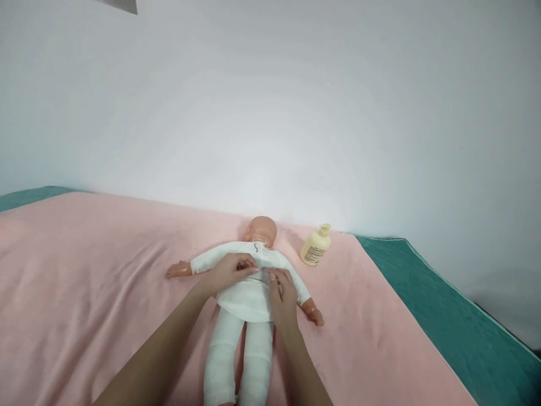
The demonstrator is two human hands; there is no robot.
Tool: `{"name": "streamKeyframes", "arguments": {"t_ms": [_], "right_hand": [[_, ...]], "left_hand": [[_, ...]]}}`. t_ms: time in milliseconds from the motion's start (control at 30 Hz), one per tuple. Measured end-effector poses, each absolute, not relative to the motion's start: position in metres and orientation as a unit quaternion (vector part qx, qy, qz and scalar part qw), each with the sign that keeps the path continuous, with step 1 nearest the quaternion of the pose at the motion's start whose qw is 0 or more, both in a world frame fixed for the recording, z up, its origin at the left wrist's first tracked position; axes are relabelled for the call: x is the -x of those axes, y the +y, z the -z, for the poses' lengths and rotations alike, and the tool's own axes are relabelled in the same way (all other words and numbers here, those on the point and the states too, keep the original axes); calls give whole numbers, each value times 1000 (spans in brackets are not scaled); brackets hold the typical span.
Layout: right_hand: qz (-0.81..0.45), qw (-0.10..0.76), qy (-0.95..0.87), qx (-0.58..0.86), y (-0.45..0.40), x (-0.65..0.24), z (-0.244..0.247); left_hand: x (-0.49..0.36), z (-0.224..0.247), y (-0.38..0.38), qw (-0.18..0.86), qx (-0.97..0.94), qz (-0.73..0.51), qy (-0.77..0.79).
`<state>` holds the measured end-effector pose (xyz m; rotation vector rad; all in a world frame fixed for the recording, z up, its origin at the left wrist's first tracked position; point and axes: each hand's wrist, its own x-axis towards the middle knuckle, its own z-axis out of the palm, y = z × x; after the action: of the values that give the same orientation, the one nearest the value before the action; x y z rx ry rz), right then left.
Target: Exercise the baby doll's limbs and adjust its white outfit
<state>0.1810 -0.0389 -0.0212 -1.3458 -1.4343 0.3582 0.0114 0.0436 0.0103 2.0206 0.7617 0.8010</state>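
Observation:
A baby doll [245,300] in a white long-sleeved top and white trousers lies stretched out with its arms spread; no face shows on its bald head. Over the middle of its top, my left hand [232,269] has thumb and fingers drawn together on a thin dark string [258,279]. My right hand [283,287] faces it a short way off, fingertips pinched at the string's other end. Fine detail at the fingertips is blurred. Near the doll's neck lies a short dark squiggle [256,247], like another tie.
A pale yellow pump bottle [315,247] stands to the right of the doll's head. A pink sheet [105,282] with folds on its left covers a green surface [422,293]. A white wall [270,113] rises behind.

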Motion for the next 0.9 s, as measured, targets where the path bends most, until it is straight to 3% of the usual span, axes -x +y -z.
{"name": "streamKeyframes", "arguments": {"t_ms": [200,500,900], "right_hand": [[-86,498,-616,604,4,-178,3],[-41,407,-665,625,13,-180,20],[-71,466,-660,584,9,-181,25]], "left_hand": [[-16,-6,47,283,-800,-417,326],[-23,10,53,208,-862,-330,324],[-24,14,51,168,-884,-326,291]]}}
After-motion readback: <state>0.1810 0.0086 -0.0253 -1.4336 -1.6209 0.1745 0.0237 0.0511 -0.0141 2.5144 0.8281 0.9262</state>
